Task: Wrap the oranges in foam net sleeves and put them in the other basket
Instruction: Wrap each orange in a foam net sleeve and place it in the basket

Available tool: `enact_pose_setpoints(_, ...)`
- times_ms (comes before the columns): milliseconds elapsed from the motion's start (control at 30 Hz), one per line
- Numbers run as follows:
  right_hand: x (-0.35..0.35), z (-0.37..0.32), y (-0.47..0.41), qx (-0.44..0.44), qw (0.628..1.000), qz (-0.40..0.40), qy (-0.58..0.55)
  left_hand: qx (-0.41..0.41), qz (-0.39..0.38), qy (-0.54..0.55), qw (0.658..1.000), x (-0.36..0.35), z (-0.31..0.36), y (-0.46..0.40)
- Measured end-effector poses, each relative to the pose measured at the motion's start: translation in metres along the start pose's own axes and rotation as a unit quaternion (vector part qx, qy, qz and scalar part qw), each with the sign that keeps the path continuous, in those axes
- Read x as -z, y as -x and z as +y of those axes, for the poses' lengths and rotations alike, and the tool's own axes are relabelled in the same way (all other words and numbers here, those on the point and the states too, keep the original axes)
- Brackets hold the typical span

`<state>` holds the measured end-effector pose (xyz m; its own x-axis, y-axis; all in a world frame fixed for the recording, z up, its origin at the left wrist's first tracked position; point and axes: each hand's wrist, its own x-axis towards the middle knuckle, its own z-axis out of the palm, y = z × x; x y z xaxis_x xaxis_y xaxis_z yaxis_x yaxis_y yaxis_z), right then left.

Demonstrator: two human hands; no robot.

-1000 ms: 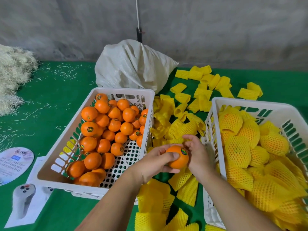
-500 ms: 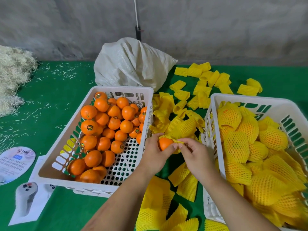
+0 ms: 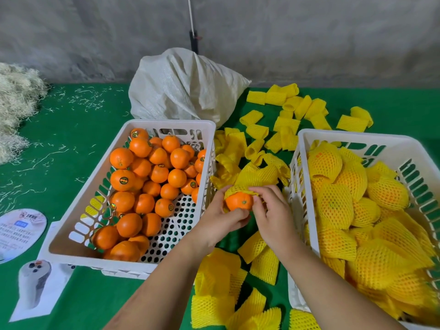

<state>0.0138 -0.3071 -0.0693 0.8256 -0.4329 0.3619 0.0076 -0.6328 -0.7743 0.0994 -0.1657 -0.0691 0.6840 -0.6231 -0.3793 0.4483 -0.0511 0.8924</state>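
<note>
A green worktop (image 3: 71, 144) carries two white perforated baskets: the left basket (image 3: 78, 225) is heaped at its far end with bare oranges (image 3: 152, 172), and the right basket (image 3: 302, 144) is already well filled with wrapped oranges (image 3: 333, 206), each showing dull orange through yellow mesh. A white woven sack (image 3: 185, 89) slumps behind them, with pale straw-like shreds (image 3: 16, 108) at the far left. Loose foam net sleeves (image 3: 285, 110) lie scattered between and behind the baskets, flattened yellow tubes. Between the baskets, above that litter, both hands work on one orange (image 3: 239, 201). The left hand (image 3: 221, 220) cups it from below, fingers curled round its underside. The right hand (image 3: 271, 215) pinches the rim of a foam net sleeve (image 3: 238, 191) against the fruit's top, fingers closed on the mesh. Only the upper part is capped so far. The orange looks round, glossy and firm, with a small green stem scar facing the camera; it should be fairly heavy for its size and a little slick, so a full cupping hold suits it. The sleeve is light, soft and stretchy, probably best taken at its open rim and spread wide, since the mesh may snag or tear if dragged.
</note>
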Motion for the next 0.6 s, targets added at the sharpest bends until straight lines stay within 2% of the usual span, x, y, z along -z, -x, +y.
enact_pose_setpoints(133,0.0042,-0.0058,0.0023,0.122,0.988,0.068,0.072,-0.102,0.063,-0.138,0.983,-0.0025,-0.0056,-0.0012)
enact_pose_setpoints(200,0.004,-0.0063,0.005,0.17,0.979,0.06,0.092,-0.126,0.087,-0.155,0.976,-0.0031,-0.0066,-0.003)
enact_pose_setpoints(233,0.0036,-0.0064,0.0055,0.164,0.982,0.044,0.081,-0.126,0.094,-0.158,0.975,-0.0035,-0.0055,-0.0025)
enact_pose_setpoints(333,0.0009,-0.0042,0.0067,0.068,0.997,0.003,0.021,-0.094,0.114,-0.108,0.983,-0.0044,-0.0008,-0.0011)
enact_pose_setpoints(400,-0.0013,-0.0007,0.0055,0.03,0.999,-0.006,0.021,-0.078,0.121,-0.09,0.986,-0.0044,0.0,-0.003)
enact_pose_setpoints(500,-0.0022,0.0022,0.0018,0.037,0.998,0.009,0.042,-0.081,0.103,-0.074,0.989,-0.0059,-0.0028,-0.0026)
enact_pose_setpoints(600,0.0004,-0.0012,-0.0007,0.037,0.996,0.055,0.052,-0.106,0.081,-0.118,0.984,-0.0062,-0.0034,-0.0011)
